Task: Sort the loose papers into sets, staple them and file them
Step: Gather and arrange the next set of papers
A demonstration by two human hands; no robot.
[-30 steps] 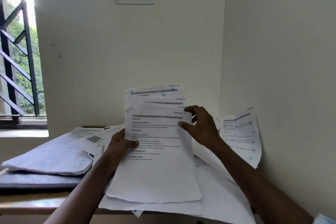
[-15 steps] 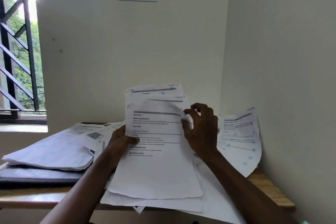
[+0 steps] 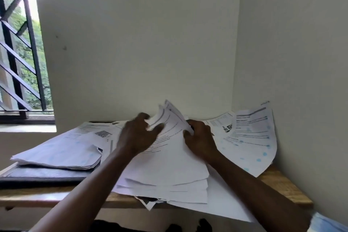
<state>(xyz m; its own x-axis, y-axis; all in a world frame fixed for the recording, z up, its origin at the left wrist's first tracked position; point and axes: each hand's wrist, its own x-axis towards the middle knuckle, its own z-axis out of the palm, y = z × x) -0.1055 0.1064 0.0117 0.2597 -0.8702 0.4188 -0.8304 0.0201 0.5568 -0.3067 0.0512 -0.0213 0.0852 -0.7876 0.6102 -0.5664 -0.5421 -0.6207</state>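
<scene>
Sorting underway: both hands on a sheaf of papers (image 3: pixel 169 167) at the middle of the desk (image 3: pixel 280 184).

The sheaf lies tilted, its lower edges on the desk over other loose sheets and its top edges lifted and fanned apart. The right hand (image 3: pixel 200 140) grips its right edge with curled fingers. The left hand (image 3: pixel 138 135) is blurred, but its thumb lies on the front sheet with the fingers curled at the top corner, pinching the pages there. To my eye this is the sorting step, leafing through to pick out one set; I see no stapler. Next the chosen pages need separating cleanly and squaring up. To the left a stack (image 3: pixel 56 154) rests on a dark folder (image 3: pixel 43 176); a printed sheet (image 3: pixel 252 137) leans on the right wall.
</scene>
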